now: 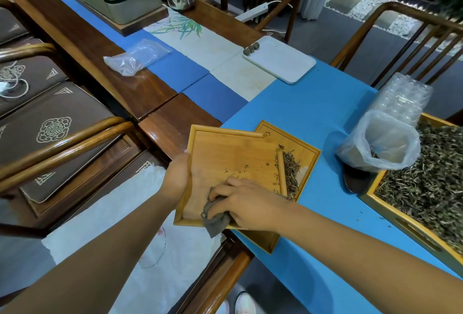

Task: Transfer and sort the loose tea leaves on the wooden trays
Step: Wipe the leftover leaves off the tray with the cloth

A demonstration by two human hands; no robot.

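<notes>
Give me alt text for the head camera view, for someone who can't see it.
A left hand tilts a small wooden tray while the right hand wipes it with a grey cloth, leaves piling on a second tray underneath. A larger tray of tea sits to the right on the blue table.

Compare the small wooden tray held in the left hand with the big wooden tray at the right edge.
The small tray is tilted, gripped by the left hand, and holds only scattered leaf bits; the big tray lies flat on the blue cloth, piled with tea leaves. The right hand wipes the small tray with a grey cloth; nothing touches the big one. Both are pale wood with raised rims.
</notes>
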